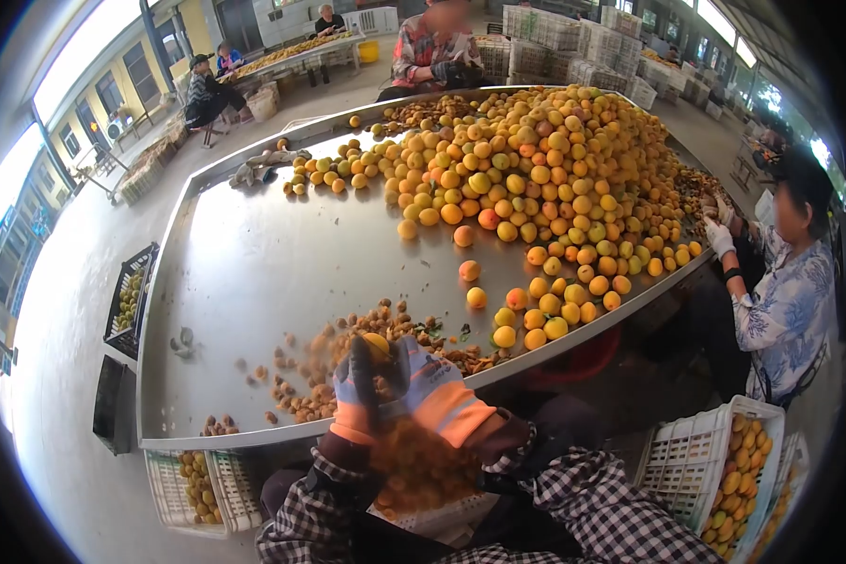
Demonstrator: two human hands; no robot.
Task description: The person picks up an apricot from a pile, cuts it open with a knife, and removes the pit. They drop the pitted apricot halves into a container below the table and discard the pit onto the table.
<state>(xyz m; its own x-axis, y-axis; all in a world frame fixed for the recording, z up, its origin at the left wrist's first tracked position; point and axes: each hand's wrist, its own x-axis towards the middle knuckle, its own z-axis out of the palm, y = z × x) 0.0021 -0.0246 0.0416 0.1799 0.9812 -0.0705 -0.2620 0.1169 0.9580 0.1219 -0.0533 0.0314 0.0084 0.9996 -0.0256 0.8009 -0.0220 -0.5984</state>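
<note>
Both my hands wear grey and orange gloves and meet at the near edge of the metal table point(244, 263). My left hand point(355, 390) is closed around a yellow-orange fruit point(376, 345), which shows at its fingertips. Beside it, touching or nearly touching, my right hand point(432, 381) has its fingers bent toward the same fruit; motion blurs them, and what they grip is unclear. Small brown pits point(315, 390) lie around and behind the gloves. A large heap of orange and yellow fruit point(555, 160) covers the table's far right part. Below my hands, a crate point(442, 522) holds blurred orange-brown pieces.
White crates of fruit stand below the table at right point(691, 461) and left point(164, 489). Two dark crates point(127, 301) point(113, 404) sit left of the table. A co-worker in white gloves point(790, 291) is at the right edge, another person point(432, 47) across.
</note>
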